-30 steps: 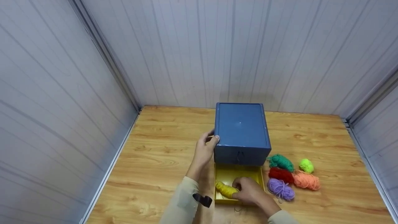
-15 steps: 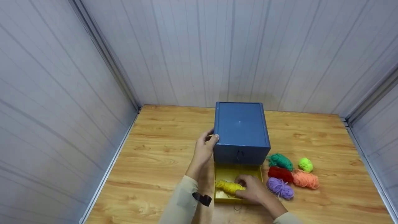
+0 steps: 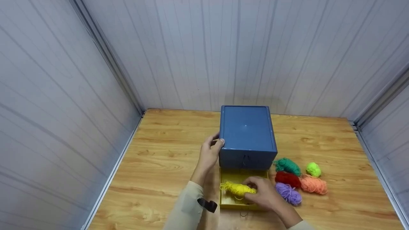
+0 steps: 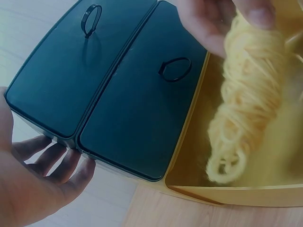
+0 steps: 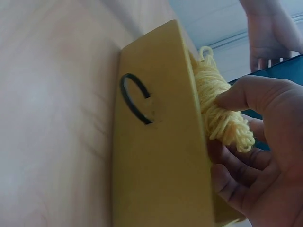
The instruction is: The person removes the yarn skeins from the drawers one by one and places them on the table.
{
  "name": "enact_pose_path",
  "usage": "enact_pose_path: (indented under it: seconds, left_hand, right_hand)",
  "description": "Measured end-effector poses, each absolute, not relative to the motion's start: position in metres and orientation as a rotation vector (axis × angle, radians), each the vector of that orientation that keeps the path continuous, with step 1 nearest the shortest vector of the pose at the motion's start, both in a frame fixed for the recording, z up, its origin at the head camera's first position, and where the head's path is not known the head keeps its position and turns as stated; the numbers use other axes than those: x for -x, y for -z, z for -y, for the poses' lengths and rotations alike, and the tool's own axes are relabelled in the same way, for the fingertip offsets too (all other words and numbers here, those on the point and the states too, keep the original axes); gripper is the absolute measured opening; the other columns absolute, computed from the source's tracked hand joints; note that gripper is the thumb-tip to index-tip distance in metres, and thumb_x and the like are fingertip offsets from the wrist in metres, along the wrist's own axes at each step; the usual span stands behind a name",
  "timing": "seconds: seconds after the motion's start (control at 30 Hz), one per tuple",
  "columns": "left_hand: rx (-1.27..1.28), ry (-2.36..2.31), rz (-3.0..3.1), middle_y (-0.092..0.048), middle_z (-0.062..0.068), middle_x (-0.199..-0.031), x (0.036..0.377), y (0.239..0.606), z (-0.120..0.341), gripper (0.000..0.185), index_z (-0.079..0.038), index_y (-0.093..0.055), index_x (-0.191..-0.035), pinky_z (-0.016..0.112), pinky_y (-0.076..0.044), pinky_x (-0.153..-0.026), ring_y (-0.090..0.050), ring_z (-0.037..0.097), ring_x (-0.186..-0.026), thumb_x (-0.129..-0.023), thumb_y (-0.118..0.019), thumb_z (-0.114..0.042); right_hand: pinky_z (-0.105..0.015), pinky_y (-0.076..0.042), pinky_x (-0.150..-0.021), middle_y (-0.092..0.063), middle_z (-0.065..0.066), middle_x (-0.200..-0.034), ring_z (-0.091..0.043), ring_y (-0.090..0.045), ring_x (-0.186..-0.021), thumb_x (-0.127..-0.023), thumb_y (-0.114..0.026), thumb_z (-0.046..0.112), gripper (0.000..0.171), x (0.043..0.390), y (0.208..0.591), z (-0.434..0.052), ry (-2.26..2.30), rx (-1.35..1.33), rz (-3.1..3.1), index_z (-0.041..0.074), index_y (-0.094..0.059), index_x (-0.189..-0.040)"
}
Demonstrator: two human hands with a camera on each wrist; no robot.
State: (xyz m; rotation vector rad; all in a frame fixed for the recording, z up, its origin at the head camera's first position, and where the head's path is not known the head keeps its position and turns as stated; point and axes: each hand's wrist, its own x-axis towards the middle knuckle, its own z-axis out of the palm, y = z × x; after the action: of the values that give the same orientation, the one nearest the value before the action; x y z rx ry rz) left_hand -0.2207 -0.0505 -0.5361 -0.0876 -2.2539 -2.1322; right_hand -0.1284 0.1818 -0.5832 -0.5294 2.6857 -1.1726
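My right hand (image 3: 262, 191) pinches a skein of yellow yarn (image 3: 235, 188) by one end, between thumb and fingers, over a pulled-out yellow drawer (image 3: 244, 207). In the right wrist view the thumb presses on the yarn (image 5: 213, 90) beside the drawer's front wall (image 5: 161, 156), which bears a black loop handle. My left hand (image 3: 209, 155) rests against the left side of a blue drawer cabinet (image 3: 247, 127), its thumb at the top's edge. The left wrist view shows its spread fingers (image 4: 66, 170) touching the cabinet's side. Two closed dark drawer fronts (image 4: 137, 104) there have black loops.
Right of the cabinet lie balls and skeins of yarn on the wooden table (image 3: 166, 159): green (image 3: 287, 166), dark red (image 3: 287, 179), purple (image 3: 288, 193), orange (image 3: 313, 184) and a neon yellow ball (image 3: 313, 169). Pale panel walls (image 3: 191, 54) enclose the table's back and sides.
The right hand has raised the yellow yarn from the drawer's floor and shifted slightly right; the skein has turned more level. The left hand stays at the cabinet.
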Motion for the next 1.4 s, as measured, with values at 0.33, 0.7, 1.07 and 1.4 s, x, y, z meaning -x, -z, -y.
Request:
enact_pose_path:
  seconds: [0.33,0.7,1.07,1.4]
  left_hand:
    - [0.081,2.138,2.25,-0.061,0.015,-0.136,0.219,0.534,0.05,0.051,-0.008,-0.056,-0.147,0.044,-0.049,-0.104,-0.056,0.029,-0.124,-0.1,-0.061,-0.029]
    - [0.073,2.142,2.244,-0.062,0.016,-0.132,0.22,0.534,0.05,0.051,-0.007,-0.057,-0.145,0.042,-0.051,-0.102,-0.058,0.028,-0.122,-0.1,-0.061,-0.03]
    - [0.071,2.146,2.242,-0.062,0.016,-0.133,0.22,0.535,0.05,0.051,-0.006,-0.056,-0.146,0.044,-0.05,-0.103,-0.058,0.029,-0.122,-0.101,-0.061,-0.029]
    - [0.097,2.127,2.269,-0.061,0.015,-0.135,0.22,0.536,0.051,0.052,-0.006,-0.056,-0.146,0.043,-0.051,-0.103,-0.058,0.028,-0.124,-0.1,-0.061,-0.031]
  right_hand:
    - [-0.026,-0.055,-0.075,-0.07,0.005,-0.099,-0.012,-0.065,-0.089,-0.08,-0.081,0.015,0.023,0.125,0.571,-0.197,1.262,0.525,-2.724,0.018,-0.076,-0.102]
    - [-0.025,-0.053,-0.069,-0.069,0.009,-0.101,-0.011,-0.061,-0.089,-0.08,-0.085,0.019,0.025,0.123,0.563,-0.223,1.287,0.443,-2.775,0.027,-0.075,-0.102]
    - [-0.024,-0.052,-0.068,-0.069,0.01,-0.098,-0.007,-0.058,-0.083,-0.078,-0.085,0.011,0.029,0.113,0.558,-0.246,1.353,0.304,-2.833,0.028,-0.076,-0.101]
    - [-0.023,-0.053,-0.072,-0.072,0.004,-0.107,-0.008,-0.063,-0.089,-0.082,-0.088,0.021,0.027,0.103,0.559,-0.267,1.431,0.051,-2.787,0.023,-0.076,-0.106]
